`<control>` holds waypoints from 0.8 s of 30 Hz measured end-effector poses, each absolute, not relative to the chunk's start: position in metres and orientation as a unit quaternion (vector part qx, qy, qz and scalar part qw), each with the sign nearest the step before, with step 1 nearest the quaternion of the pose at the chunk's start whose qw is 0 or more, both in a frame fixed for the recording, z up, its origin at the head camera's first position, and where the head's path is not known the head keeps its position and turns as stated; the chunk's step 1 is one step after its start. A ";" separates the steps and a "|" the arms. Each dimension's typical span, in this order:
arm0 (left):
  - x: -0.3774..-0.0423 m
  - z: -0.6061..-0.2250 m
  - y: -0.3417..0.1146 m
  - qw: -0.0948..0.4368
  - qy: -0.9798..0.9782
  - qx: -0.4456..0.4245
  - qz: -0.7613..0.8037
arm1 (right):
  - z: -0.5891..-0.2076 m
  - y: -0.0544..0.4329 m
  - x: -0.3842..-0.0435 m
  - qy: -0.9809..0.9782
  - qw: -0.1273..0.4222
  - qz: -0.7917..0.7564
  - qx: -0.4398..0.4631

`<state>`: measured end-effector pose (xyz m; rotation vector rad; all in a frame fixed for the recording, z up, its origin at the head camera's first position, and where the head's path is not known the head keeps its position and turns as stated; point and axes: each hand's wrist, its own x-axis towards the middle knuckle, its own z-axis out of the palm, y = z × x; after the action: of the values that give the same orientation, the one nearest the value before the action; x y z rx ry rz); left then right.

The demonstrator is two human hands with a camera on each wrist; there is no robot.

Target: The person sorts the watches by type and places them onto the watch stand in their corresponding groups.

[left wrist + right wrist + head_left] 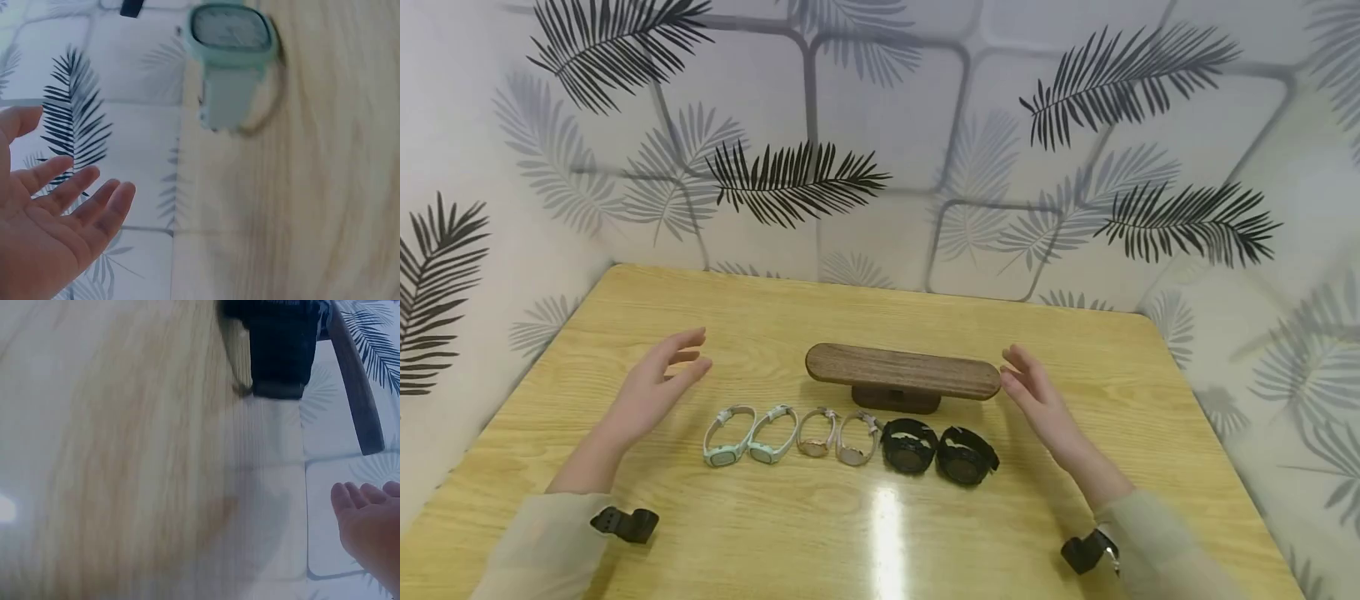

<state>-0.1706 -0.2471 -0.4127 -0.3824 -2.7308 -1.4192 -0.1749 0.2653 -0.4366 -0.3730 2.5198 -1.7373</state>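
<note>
My left hand hovers left of a row of watches, fingers relaxed and holding nothing. Nearest to it are two mint-green watches, one of which also shows in the left wrist view as a green watch. Beside them stand two watches with rose-gold cases and pale straps. Two black watches end the row on the right. Behind the row is a dark wooden watch stand with a rounded bar on a base. My right hand is at the bar's right end, its fingers loosely extended and empty.
All of this is on a light wood-grain table. A patterned wall covering with leaf prints rises right behind the table's back edge. Small black devices are strapped on both wrists.
</note>
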 end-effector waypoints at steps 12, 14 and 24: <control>-0.151 -0.409 -0.225 -0.015 -0.827 -0.096 -0.553 | -0.460 0.251 -0.170 0.749 -0.040 -0.651 -0.118; -0.147 -0.410 -0.223 -0.023 -0.837 -0.099 -0.538 | -0.462 0.248 -0.169 0.734 -0.053 -0.667 -0.116; -0.139 -0.413 -0.218 -0.047 -0.888 -0.149 -0.432 | -0.476 0.243 -0.172 0.642 -0.075 -0.751 -0.137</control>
<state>-0.1389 -0.2180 -0.4131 -0.4817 -2.8768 -1.4001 -0.1722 0.2427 -0.4755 -0.4522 2.1187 -2.4781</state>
